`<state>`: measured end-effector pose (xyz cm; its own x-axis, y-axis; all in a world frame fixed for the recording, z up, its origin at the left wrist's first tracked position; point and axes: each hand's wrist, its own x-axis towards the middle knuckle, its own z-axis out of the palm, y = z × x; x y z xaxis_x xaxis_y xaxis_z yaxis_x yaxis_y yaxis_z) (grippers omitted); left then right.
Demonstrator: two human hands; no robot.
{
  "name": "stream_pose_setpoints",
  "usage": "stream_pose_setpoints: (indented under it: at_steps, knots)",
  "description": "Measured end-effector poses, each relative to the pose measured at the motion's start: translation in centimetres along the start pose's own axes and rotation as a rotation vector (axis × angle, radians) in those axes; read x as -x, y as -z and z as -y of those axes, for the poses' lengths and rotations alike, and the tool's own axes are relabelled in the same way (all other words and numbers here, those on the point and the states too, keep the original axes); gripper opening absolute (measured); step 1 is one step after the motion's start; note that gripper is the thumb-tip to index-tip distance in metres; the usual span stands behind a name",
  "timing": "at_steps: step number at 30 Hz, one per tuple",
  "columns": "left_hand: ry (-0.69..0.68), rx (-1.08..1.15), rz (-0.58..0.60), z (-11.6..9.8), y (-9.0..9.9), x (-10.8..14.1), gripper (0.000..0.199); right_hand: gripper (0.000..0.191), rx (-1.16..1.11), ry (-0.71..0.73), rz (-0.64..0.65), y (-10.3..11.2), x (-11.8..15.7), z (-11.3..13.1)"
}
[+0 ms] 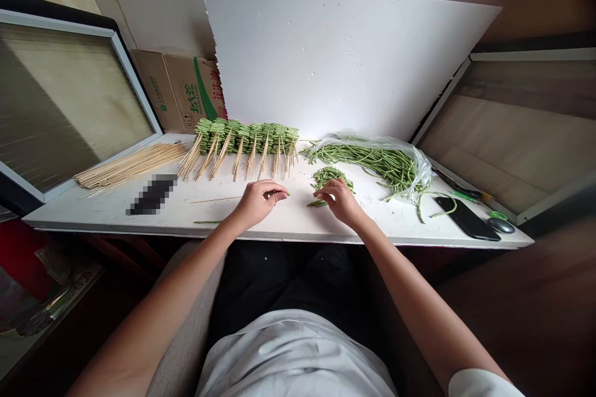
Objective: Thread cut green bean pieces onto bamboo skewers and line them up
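Observation:
My left hand (258, 203) is closed around a thin bamboo skewer (216, 199), which runs out to the left along the white tabletop (139, 217). A small green tip shows past my fingers. My right hand (339, 201) pinches a green long bean piece (316, 203) at the edge of a small heap of cut beans (331, 177). Behind my hands stands a row of finished bean skewers (246, 139), with their bare sticks pointing toward me. A loose bean piece (207, 222) lies near the table's front edge.
A bundle of bamboo skewers (130, 164) lies at the left. Long beans spill from a plastic bag (386, 164) at the right. A phone (467, 218), scissors (459, 191) and a computer mouse (501, 225) sit at the right end. White foam board (339, 56) stands behind.

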<state>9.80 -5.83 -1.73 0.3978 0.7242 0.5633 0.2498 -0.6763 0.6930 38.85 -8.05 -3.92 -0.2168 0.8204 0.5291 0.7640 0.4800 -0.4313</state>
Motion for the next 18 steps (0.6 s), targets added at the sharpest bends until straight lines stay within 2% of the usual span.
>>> stream_pose_setpoints:
  at_steps: [2,5,13,18]
  knots:
    - [0.008,-0.001,0.023,-0.1,-0.3,0.1,0.019,0.041,0.043,-0.018,0.017,-0.3,0.1,-1.3]
    - [0.016,-0.012,0.046,-0.2,-0.5,0.3,0.022,0.038,0.031,0.004,0.041,-0.4,0.2,-1.9]
    - [0.002,-0.007,0.073,-0.1,-0.5,0.2,0.019,0.008,0.055,0.039,0.1,0.4,0.2,-1.9]
    - [0.005,-0.015,0.076,-0.1,-0.7,0.5,0.017,0.019,0.054,0.022,0.023,1.3,-0.1,-0.9]
